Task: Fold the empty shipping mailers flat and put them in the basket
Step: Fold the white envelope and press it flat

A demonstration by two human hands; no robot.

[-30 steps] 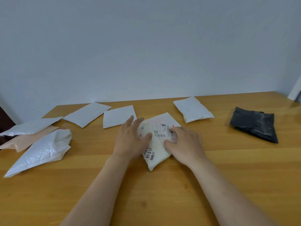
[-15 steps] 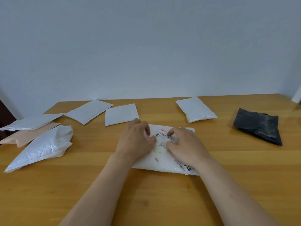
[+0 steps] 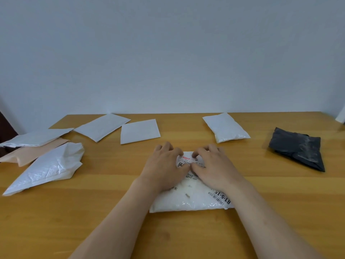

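While both hands sit on the labelled mailer (image 3: pixel 190 201), your left hand (image 3: pixel 164 170) and right hand (image 3: pixel 214 170) are curled, fingers hooked over its far edge, thumbs meeting on the label; mailer lies mid-table (image 3: pixel 74 221), near half showing between your wrists; count: eight mailers total, six white, one tan mailer (image 3: pixel 39 153), one black mailer (image 3: pixel 296 149).

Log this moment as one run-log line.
step: folding | labelled white mailer: on table | left hand: fingers curled on its far edge | right hand: same | black mailer: untouched, right | basket: not in view
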